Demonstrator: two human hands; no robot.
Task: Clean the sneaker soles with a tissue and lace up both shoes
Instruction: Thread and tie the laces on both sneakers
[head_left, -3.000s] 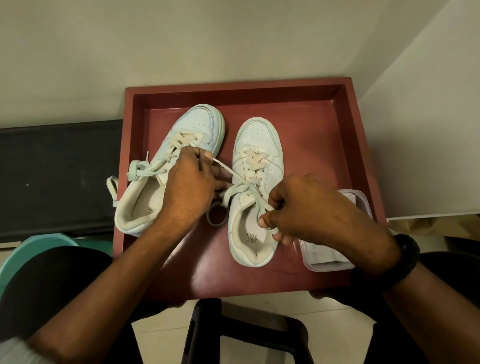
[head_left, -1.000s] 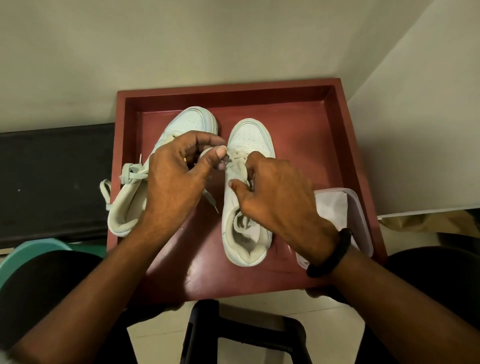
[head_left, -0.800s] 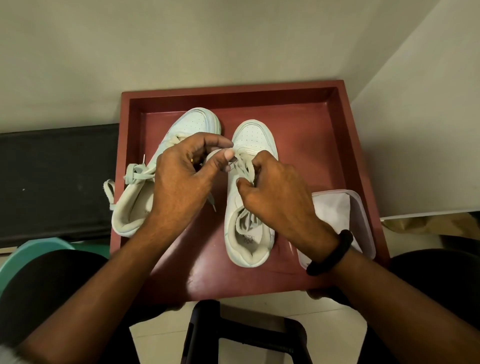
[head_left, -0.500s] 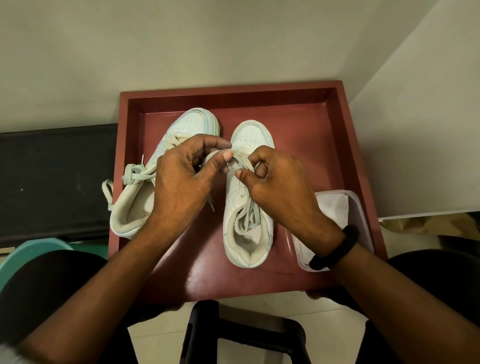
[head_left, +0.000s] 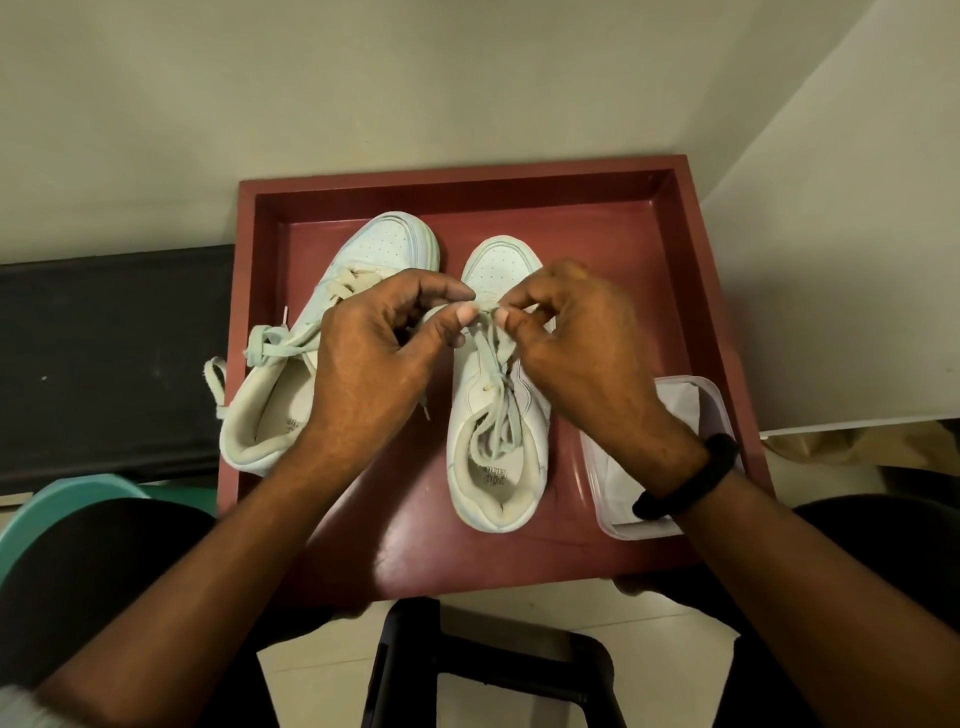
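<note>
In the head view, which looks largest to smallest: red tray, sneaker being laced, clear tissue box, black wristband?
Largest first:
1. red tray
2. sneaker being laced
3. clear tissue box, partly hidden
4. black wristband

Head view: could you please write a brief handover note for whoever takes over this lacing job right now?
Left hand and right hand both pinch the lace over the right-side sneaker.
Both sneakers stand in the red tray, with the clear tissue container at its near right corner.
Done: left-side sneaker looks laced and knotted.
Left: finish lacing and tie the right-side sneaker. Soles face down, so cleaning cannot be judged.
</note>
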